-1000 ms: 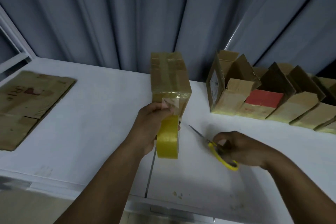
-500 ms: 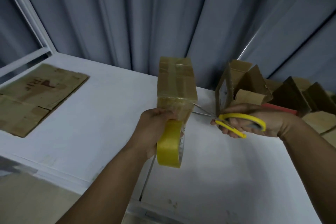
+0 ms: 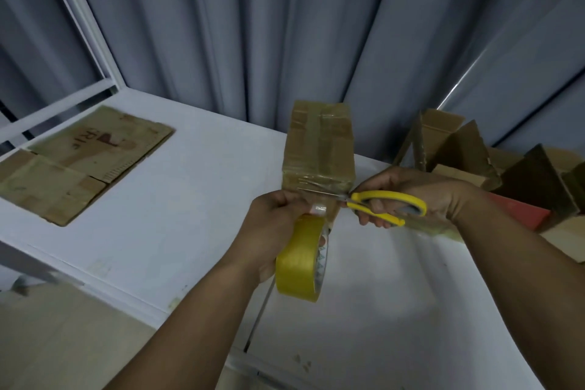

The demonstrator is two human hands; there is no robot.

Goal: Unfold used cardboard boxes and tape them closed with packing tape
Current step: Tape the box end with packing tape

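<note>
Cardboard box [image 3: 318, 149], taped, stands between flattened cardboard [image 3: 85, 161] left and open boxes [image 3: 443, 136] right; before it my left hand [image 3: 269, 231] grips the tape roll [image 3: 299, 266], my right hand [image 3: 427, 190] grips scissors [image 3: 387, 198].

Only 1 view: a wide-angle camera on the person's head looks forward and down, close above the flat white table [image 3: 190, 199], facing the pleated grey curtain [image 3: 285, 25] behind it.
</note>
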